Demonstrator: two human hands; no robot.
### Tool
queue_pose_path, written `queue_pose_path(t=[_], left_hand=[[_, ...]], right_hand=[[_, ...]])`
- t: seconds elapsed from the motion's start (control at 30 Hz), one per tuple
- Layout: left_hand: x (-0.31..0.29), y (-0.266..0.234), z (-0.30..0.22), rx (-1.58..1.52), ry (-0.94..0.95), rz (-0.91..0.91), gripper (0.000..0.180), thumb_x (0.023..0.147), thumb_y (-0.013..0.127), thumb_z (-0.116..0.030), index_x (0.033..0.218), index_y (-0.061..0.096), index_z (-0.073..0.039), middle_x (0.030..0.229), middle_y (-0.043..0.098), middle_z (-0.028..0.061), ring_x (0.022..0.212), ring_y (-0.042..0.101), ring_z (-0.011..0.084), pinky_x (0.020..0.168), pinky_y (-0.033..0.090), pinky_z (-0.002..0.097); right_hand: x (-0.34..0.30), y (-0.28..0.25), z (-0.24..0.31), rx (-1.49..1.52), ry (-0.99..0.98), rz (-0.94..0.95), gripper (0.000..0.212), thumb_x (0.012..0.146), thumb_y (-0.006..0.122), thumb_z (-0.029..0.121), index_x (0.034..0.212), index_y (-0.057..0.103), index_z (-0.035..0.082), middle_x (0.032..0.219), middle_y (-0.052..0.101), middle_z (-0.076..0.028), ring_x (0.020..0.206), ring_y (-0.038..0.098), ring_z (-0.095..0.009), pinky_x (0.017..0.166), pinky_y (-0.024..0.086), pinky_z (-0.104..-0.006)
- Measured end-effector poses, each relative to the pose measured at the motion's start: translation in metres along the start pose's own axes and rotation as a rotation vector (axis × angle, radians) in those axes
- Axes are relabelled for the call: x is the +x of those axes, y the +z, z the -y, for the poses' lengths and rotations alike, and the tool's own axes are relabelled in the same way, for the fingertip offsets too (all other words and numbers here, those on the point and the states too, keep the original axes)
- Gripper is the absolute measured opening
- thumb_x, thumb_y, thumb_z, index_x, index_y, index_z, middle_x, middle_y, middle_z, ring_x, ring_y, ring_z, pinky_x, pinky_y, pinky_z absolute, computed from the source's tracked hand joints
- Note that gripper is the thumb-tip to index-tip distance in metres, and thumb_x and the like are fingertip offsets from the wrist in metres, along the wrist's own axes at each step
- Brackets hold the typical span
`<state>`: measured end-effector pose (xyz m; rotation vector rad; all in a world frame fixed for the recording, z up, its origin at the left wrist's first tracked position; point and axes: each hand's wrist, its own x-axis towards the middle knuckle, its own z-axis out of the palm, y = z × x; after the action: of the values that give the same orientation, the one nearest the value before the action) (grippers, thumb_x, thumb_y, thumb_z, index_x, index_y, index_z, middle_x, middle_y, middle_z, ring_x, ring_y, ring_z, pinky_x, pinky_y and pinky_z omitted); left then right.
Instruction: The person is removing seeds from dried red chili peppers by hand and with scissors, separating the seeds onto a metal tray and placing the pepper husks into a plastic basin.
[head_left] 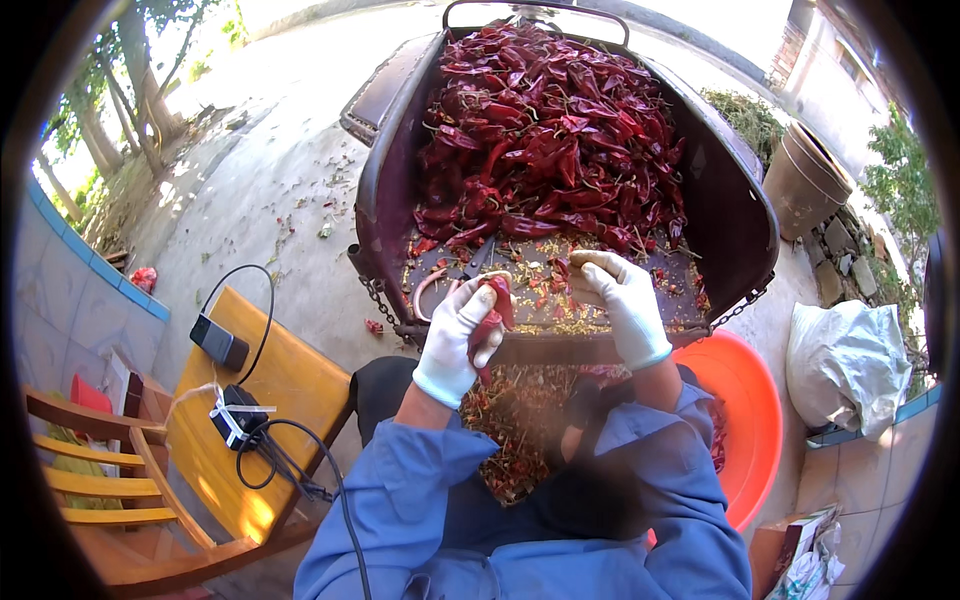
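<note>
My left hand (455, 335), in a white glove with a blue cuff, is closed around a red dried chili pepper (503, 303). My right hand (618, 300), gloved alike, hovers to its right with loosely bent fingers and no visible object in them. Both are over the near edge of a dark metal cart bed (540, 318) littered with yellow seeds and red scraps. A large heap of dried chili peppers (550, 130) fills the bed's far part. Beside my left hand lie scissors with pinkish handles (422, 292), partly hidden by that hand.
Stems and scraps (515, 425) lie in a pile between my knees. An orange basin (755, 420) with red peppers stands right, near a white sack (848, 360) and a brown bucket (803, 180). On the left, a wooden chair (270, 375) carries black devices and a cable reaching my sleeve.
</note>
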<state>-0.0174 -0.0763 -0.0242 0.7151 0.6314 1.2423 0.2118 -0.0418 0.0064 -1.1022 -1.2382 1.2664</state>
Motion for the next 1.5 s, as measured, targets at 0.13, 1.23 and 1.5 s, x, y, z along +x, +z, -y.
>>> queue_pose_path(t=[0.13,1.23,1.5], left_hand=[[-0.005,0.007,0.0,0.219,0.059,-0.082,0.025,0.099,0.064,-0.02,0.118,0.064,-0.004,0.077,0.065,0.0015,0.052,0.052,0.0041,0.04,0.036,0.0177],[0.006,-0.014,0.023,0.199,-0.028,-0.207,0.031,0.104,0.047,-0.034,0.092,0.059,-0.008,0.064,0.055,0.0001,0.041,0.048,0.0096,0.034,0.035,0.0224],[0.006,-0.017,0.036,0.33,-0.01,-0.224,0.031,0.101,0.054,-0.04,0.093,0.061,-0.011,0.068,0.058,-0.0025,0.042,0.047,0.0063,0.035,0.034,0.0211]], right_hand=[[-0.019,0.02,0.007,-0.127,-0.1,0.068,0.028,0.1,0.058,0.013,0.122,0.066,-0.002,0.107,0.07,-0.007,0.094,0.065,-0.011,0.082,0.055,-0.027],[-0.043,0.147,0.059,0.191,0.088,0.522,0.034,0.105,0.052,0.023,0.124,0.061,-0.004,0.107,0.069,-0.009,0.095,0.067,-0.012,0.073,0.053,-0.0229],[-0.045,0.187,0.057,0.279,0.053,0.656,0.047,0.105,0.051,0.035,0.129,0.058,-0.004,0.118,0.067,-0.013,0.105,0.067,-0.021,0.088,0.055,-0.0309]])
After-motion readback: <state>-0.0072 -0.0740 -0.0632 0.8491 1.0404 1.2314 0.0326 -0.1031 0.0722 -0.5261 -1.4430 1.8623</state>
